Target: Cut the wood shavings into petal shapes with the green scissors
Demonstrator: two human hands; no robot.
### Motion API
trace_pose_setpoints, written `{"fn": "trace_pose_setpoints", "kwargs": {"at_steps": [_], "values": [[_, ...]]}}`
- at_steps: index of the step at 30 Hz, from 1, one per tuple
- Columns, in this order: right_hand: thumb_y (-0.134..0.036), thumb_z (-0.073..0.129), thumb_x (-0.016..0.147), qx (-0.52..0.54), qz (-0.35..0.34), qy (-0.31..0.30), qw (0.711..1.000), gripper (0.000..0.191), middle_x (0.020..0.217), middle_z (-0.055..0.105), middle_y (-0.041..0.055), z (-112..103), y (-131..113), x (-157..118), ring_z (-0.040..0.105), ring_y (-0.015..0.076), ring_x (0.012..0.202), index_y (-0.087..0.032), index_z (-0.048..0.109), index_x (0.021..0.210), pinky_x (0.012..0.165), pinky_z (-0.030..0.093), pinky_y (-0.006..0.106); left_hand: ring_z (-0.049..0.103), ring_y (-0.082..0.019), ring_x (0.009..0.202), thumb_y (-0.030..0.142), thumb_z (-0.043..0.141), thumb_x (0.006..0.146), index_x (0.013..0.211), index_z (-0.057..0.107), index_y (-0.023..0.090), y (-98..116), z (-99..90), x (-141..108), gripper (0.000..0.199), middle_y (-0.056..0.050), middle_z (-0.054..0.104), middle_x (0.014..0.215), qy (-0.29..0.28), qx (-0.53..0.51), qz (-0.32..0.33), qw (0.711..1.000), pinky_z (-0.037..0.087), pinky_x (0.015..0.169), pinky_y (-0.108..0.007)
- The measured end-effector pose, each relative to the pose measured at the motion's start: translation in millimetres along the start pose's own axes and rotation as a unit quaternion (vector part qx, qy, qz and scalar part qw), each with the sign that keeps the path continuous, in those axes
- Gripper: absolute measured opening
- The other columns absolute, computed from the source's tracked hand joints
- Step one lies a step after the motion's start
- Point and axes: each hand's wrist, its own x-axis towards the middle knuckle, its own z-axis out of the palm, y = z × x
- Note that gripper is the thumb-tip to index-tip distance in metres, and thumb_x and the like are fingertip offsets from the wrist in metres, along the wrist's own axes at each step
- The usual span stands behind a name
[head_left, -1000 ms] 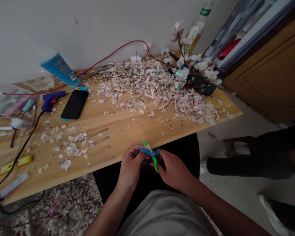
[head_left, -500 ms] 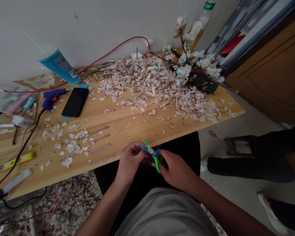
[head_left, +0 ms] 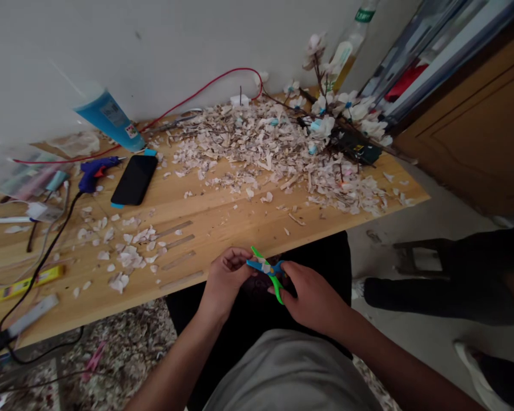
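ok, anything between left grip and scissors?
Nothing visible: the left grip is close at the blade end of the scissors, which the right grip holds by the handles. A pale scrap shows at the blades; whether the left grip holds it is unclear.

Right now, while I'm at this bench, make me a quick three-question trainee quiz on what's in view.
1. Which hand grips the blue-and-green scissors?
2. True or false: those scissors are fully closed.
3. Which of these is nearest the black phone: A, the bottle; B, the glue gun; C, the flowering branch?

Key: 1, the right hand. 2, false, they stand open. 3, B.
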Motion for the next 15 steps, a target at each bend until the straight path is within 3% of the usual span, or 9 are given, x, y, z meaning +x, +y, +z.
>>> {"fn": "trace_pose_setpoints", "kwargs": {"at_steps": [9,15], "values": [[-0.019,0.052,0.086,-0.005,-0.006,-0.023,1.000,0.010,0.095,0.062,0.0091,7,0,-4,0.058,0.0248,0.090,-0.018,0.053,0.095,0.080,0.041,0.036,0.059,-0.010,0.067,0.009,0.069,0.064,0.074,0.054,0.018,2,0.6,-17,0.020,0.001,0.065,0.074,0.027,0.088,0.070,0.993,0.046,0.063,-0.021],[-0.021,0.051,0.086,0.001,-0.010,-0.046,0.999,0.013,0.093,0.065,0.0081,19,1,-3,0.061,0.0255,0.088,-0.019,0.057,0.096,0.078,0.045,0.038,0.059,-0.013,0.073,0.008,0.063,0.070,0.076,0.054,0.019,1,-15.3,-29,0.015,0.000,0.064,0.078,0.032,0.195,0.090,0.976,0.045,0.068,-0.023]]}}
